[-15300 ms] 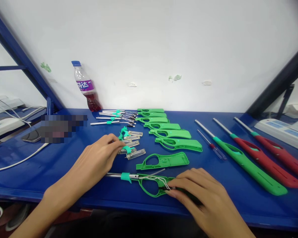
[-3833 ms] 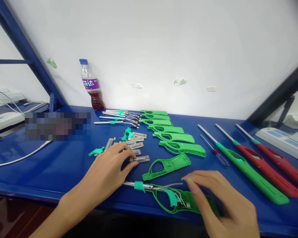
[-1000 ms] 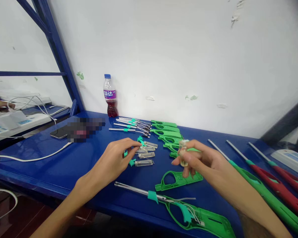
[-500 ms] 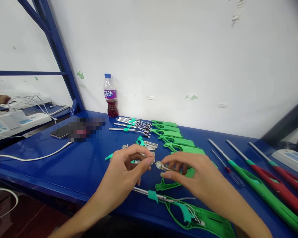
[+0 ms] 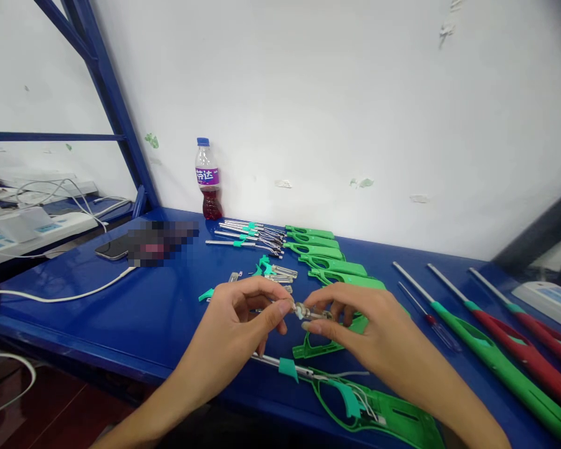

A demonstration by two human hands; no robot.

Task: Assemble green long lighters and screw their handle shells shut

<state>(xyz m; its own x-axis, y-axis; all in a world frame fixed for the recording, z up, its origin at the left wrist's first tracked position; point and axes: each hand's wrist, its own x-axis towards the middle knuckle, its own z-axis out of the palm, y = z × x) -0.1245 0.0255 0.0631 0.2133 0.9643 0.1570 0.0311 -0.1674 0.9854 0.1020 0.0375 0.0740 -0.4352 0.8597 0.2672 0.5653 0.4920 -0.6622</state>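
The clear tank (image 5: 318, 315) could slip & drop, b/c it's small, prob slick, & only fingertips have it. A hard twist or pull at its L end could bend the tip there, I'd guess. If it falls, it may hit the open green half (image 5: 404, 416) nr the table's front edge. That could jog the teal trigger (image 5: 352, 402) & the white wires (image 5: 367, 406), since no lid is on to keep them in. The metal tube (image 5: 267, 359) runs just under the L hand (image 5: 245, 318), so a low hand could bump it & swing the green half. The thin clear hose (image 5: 353, 374) sticks out loose too; a R wrist that dips could snag it.

Where it is: the tank is up off the blue table (image 5: 168, 324), btw the 2 hands, lying abt flat, w/ its tip to the L. The R hand (image 5: 362, 321) pinches its body, thumb below & finger on top; the R end goes in under the fingers. L thumb & 1st finger are closed on the tip. Can't tell if they have an extra tiny bit too; too small to see.

Behind the hands, more tanks (image 5: 284, 272) lie in a pile by some teal bits (image 5: 263, 264). A 2nd green half (image 5: 305, 347) is partly hidden under the R hand.
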